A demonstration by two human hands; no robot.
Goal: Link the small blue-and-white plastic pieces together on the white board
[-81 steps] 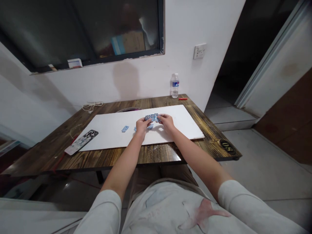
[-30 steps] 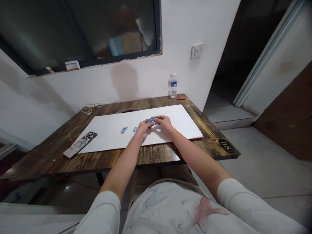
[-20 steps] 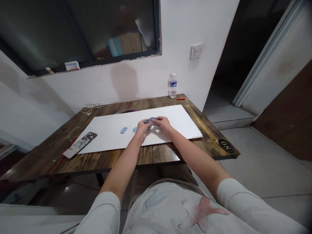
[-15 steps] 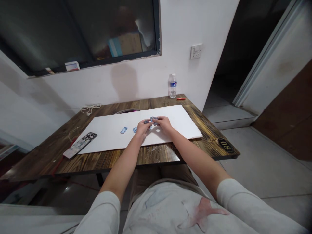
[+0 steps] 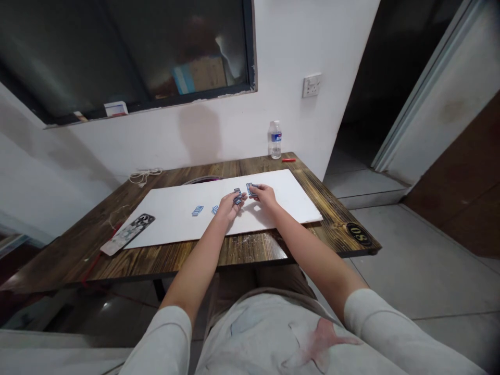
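My left hand (image 5: 230,205) is closed on small rectangular blue-edged pieces (image 5: 237,192), pinched between thumb and fingers. Just to its right, my right hand (image 5: 264,196) grips similar blue-edged pieces (image 5: 250,188) at its fingertips. A narrow gap separates the two hands, both held above a white board (image 5: 172,224). To the left, a small group of blue-edged pieces (image 5: 197,210) lies on the board. Closer to my left hand sits another group (image 5: 214,209), partly hidden by it. The pieces are too small to name exactly.
The board lies on a dark wooden table (image 5: 250,247). A patterned phone (image 5: 128,234) rests over the board's left edge. Toward the wall are a white cable (image 5: 144,176), a water bottle (image 5: 275,140) and a red pen-like object (image 5: 288,160). Above is a wall socket (image 5: 311,85).
My hands have drawn slightly apart, each keeping blue-edged pieces. The held pieces have turned, and more of them shows now. The view has shifted slightly.
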